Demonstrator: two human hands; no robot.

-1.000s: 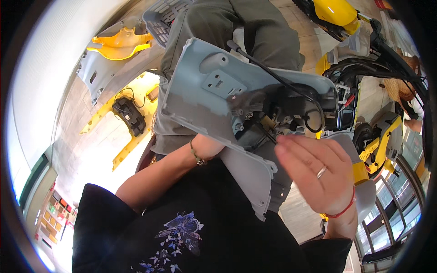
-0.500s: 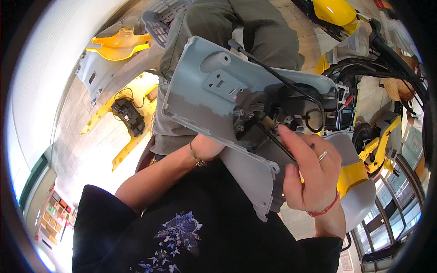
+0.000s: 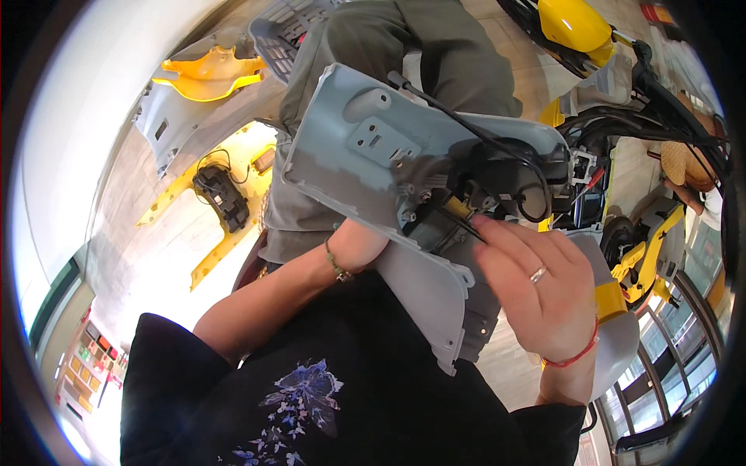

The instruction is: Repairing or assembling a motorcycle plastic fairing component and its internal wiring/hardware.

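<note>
A grey plastic housing [image 3: 334, 147] rests across my lap, with a dark mechanism [image 3: 435, 217] and a looped black cable [image 3: 536, 175] inside it. My left hand [image 3: 359, 247] is under the housing's near edge, its fingers hidden. My right hand [image 3: 540, 291] is at the right of the mechanism, fingers closed on a thin black rod [image 3: 463, 222] that runs into it below a small brass-coloured part. A grey side piece [image 3: 423, 307] of the housing hangs toward my body.
Yellow scooter panels [image 3: 206, 74], a yellow frame piece [image 3: 163, 210] with a black unit [image 3: 221, 198] and a grey crate [image 3: 281, 35] lie left and behind. A yellow scooter [image 3: 571, 27] with cables and more parts [image 3: 657, 241] stand right. Another person [image 3: 691, 167] is at far right.
My right hand bent its fingers inward around the rod half a second ago, then has shifted right and up with fingers straighter. My left hand and the housing have barely moved.
</note>
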